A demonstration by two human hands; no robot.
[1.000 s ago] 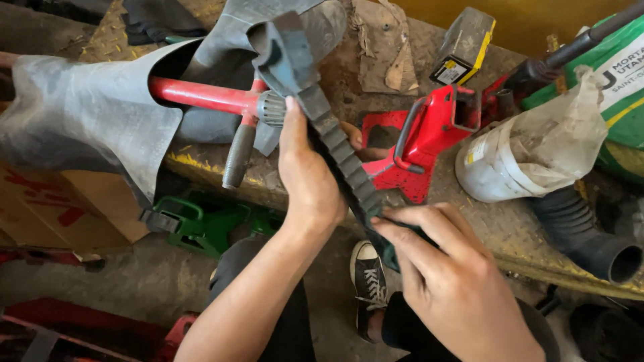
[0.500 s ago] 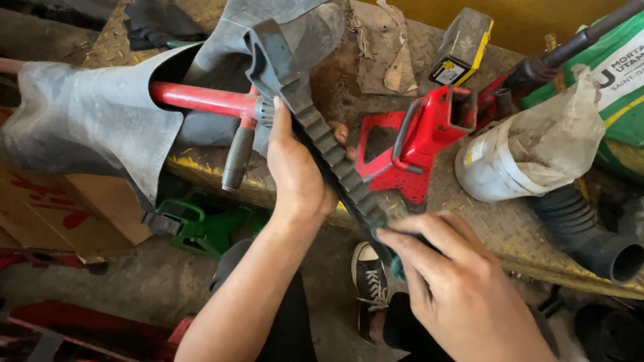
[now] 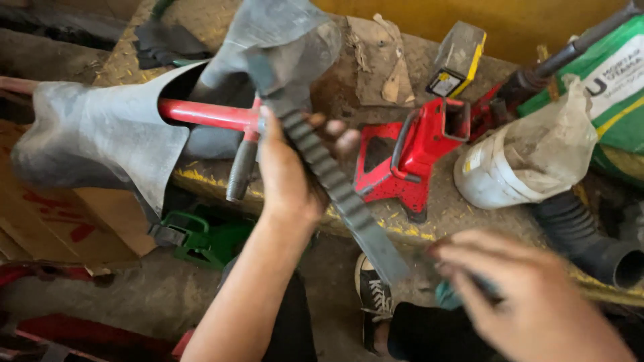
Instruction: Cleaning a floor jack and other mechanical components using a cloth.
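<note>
Two hands work: left hand [image 3: 288, 167] clasps a ribbed rubber belt [image 3: 335, 184]; blurred right hand [image 3: 530, 295] pinches something teal, unclear.

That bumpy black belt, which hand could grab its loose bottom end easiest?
Probably the right hand: it hovers beside the belt's free lower end, while the left hand already grips higher up.

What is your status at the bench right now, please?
Left hand gripping the ribbed rubber strip. Right hand blurred, off the strip's lower end; grip unclear. Red jack stand and grey rubber tube close behind.
</note>
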